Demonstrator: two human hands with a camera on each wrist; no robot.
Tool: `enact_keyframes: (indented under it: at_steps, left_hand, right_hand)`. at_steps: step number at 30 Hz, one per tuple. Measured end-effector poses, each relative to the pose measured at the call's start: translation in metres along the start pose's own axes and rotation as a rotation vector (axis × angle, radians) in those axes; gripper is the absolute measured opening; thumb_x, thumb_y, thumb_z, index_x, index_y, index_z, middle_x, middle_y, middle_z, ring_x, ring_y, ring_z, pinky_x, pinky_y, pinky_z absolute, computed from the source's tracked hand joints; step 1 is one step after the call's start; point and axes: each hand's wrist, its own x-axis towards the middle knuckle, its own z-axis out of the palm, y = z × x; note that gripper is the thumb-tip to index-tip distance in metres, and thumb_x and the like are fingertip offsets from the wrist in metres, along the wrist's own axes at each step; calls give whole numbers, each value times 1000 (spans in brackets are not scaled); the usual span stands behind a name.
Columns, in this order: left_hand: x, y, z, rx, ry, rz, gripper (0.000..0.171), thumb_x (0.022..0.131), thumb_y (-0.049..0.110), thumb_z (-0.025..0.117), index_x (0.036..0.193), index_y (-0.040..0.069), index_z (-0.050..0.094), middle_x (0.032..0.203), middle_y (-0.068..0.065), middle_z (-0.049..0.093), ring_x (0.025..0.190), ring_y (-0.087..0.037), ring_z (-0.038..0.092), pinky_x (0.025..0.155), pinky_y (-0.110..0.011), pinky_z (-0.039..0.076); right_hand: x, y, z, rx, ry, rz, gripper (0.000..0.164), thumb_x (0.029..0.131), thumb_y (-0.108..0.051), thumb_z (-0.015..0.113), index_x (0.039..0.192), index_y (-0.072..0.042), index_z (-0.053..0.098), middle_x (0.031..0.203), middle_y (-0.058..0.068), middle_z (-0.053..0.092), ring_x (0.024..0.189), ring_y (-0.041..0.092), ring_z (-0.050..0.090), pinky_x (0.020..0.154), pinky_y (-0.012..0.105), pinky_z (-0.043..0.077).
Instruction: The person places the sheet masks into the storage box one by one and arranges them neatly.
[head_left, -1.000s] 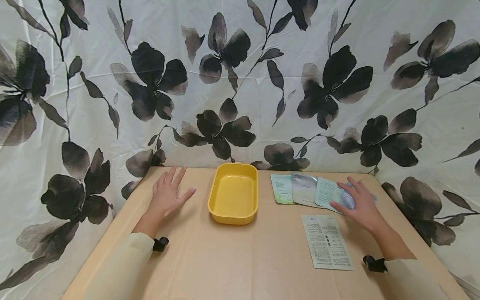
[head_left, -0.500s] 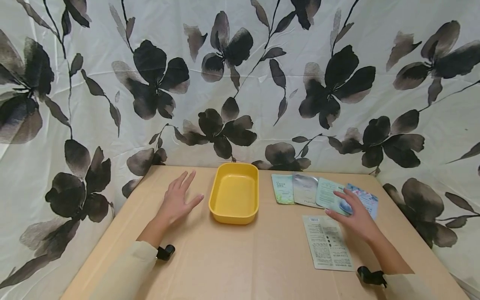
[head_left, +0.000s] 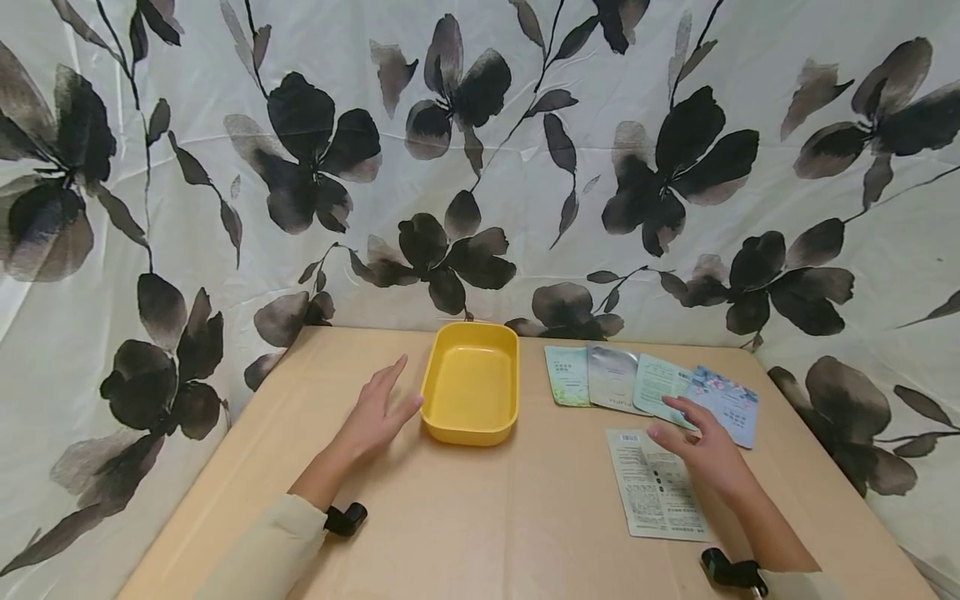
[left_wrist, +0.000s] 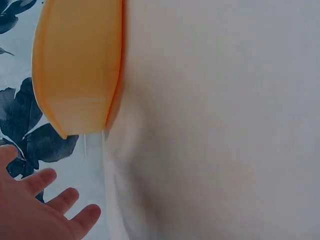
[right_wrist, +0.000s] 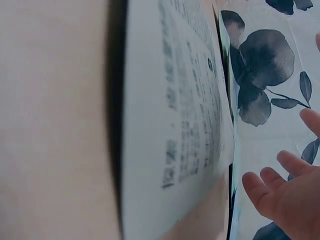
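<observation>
My left hand (head_left: 375, 421) is at the left side of a yellow plastic tray (head_left: 470, 433), thumb tip right by its rim, fingers extended and holding nothing. In the left wrist view the tray (left_wrist: 77, 70) stands beyond the fingers (left_wrist: 62, 200). My right hand (head_left: 708, 446) is over the table with relaxed fingers and nothing in them. Beneath and beside it lies a pale sachet (head_left: 648, 492) with printed text, which the hand and wrist partly overlap. The same sachet (right_wrist: 170, 125) fills the middle of the right wrist view, with the hand (right_wrist: 290, 195) at right.
A row of overlapping flat sachets lies at the back right: a green one (head_left: 567, 375), a silver one (head_left: 615, 379), a pale teal one (head_left: 656, 383) and a blue floral one (head_left: 727, 404). Behind the wooden table (head_left: 450, 525) hangs a white floral cloth (head_left: 555, 167).
My left hand has moved right, up to the tray. My right hand has drawn back toward me from the row of sachets, uncovering the blue floral one. Tray and sachets stay in place.
</observation>
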Motion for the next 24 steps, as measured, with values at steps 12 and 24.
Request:
enact_keyframes:
  at_steps: [12,24]
  left_hand:
    - [0,10,16,-306,-55,-86,71,100,36,66,160,17,32,146,-11,49,134,-33,53,112,-53,48]
    - [8,14,26,-469,-49,-202,65,99,26,69,156,16,39,130,-12,50,111,-28,57,85,-36,63]
  right_hand:
    - [0,9,2,50,-26,119,81,93,-55,70,154,-9,44,160,29,33,141,55,40,110,72,40]
    - [7,15,0,-29,-85,149,81,90,-51,75,151,-6,46,154,35,39,140,55,41,109,70,42]
